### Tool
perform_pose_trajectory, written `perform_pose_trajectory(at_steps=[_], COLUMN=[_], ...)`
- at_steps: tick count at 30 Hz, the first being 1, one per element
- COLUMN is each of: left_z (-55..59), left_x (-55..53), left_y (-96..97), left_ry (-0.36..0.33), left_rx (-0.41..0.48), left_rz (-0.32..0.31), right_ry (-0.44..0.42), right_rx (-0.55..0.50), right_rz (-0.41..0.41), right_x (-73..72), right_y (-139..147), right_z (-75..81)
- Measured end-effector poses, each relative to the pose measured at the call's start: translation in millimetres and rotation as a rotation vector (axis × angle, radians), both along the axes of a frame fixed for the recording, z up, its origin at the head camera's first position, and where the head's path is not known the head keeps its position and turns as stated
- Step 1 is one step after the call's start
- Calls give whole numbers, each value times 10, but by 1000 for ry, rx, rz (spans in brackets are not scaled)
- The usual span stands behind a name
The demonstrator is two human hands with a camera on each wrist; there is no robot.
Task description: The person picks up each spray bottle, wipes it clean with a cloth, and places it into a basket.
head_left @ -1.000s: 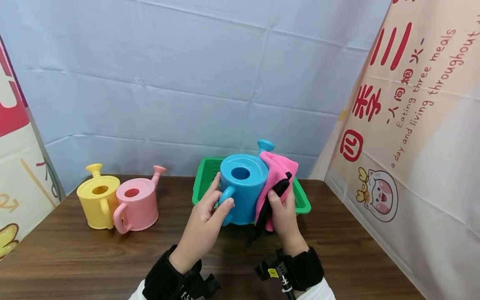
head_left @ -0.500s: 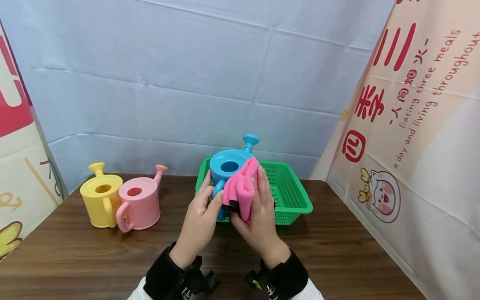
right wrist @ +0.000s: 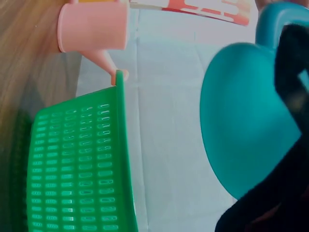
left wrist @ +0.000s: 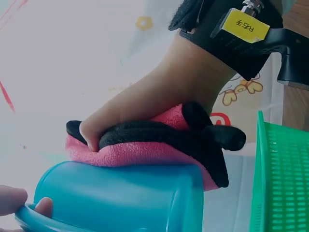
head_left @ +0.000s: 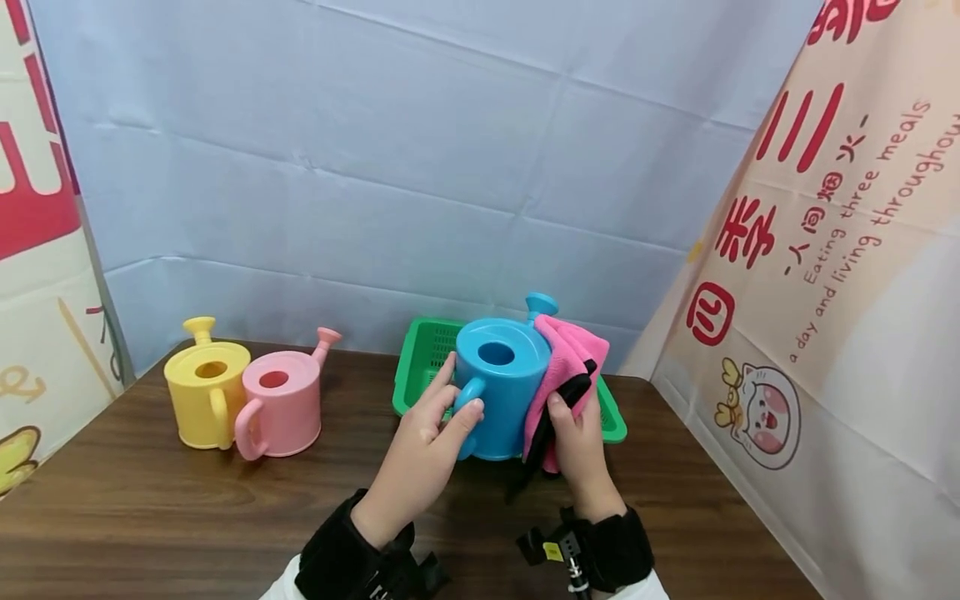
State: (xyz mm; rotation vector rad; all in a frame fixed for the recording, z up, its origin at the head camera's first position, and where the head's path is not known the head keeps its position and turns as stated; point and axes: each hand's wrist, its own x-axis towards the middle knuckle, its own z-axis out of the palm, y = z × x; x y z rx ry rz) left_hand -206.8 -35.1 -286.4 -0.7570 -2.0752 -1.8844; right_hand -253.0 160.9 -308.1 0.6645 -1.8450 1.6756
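A blue watering can (head_left: 504, 417) is held up in front of the green basket, its spout at the back right. My left hand (head_left: 422, 450) grips the can by its handle, at the can's left side. A pink cloth with black edging (head_left: 564, 346) lies against the can's right wall, and my right hand (head_left: 581, 450) holds it there. In the left wrist view the cloth (left wrist: 130, 153) touches the can's side (left wrist: 120, 193), with the right thumb over its black edge. From the right wrist, the can's round bottom (right wrist: 246, 121) shows; the right fingers are hidden.
Behind the can, the green basket (head_left: 411, 367) stands on the brown wooden table (head_left: 150, 525). To the left, a yellow watering can (head_left: 197, 408) and a pink watering can (head_left: 292, 417) stand side by side. A pale cloth backdrop (head_left: 360, 167) closes off the back.
Half a second ago my right hand had the cloth at the can's front, further left. Now hand and cloth are back at the right side, and the can has shifted right.
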Motion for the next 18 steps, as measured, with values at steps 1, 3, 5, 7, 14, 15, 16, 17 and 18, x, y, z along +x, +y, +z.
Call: perform_pose_trajectory(at_steps=[1, 3, 5, 7, 14, 15, 16, 17, 18], left_z=[0, 1, 8, 11, -1, -4, -5, -8, -10], left_x=[2, 1, -3, -5, -20, -26, -33, -38, -43], left_y=[-3, -10, -4, -3, -28, -33, -38, -44, -49], left_ry=[-4, -10, -11, -15, -61, -62, -60, -57, -54], left_rx=[1, 8, 11, 18, 76, 84, 87, 89, 87], left_rz=[-2, -5, -6, 0, 13, 16, 22, 27, 35], right_ry=[-24, -38, -11, 51, 370, 415, 461, 512, 561], right_rx=[-5, -10, -5, 14, 192, 237, 288, 343, 393], right_rz=[0, -7, -14, -9, -84, -126, -176, -230, -280], right_x=[7, 16, 29, 46, 69, 67, 68, 70, 69], right_y=[2, -5, -17, -53, -266, -300, -331, -360, -384], right_z=[2, 4, 0, -2, -5, -7, -11, -15, -17])
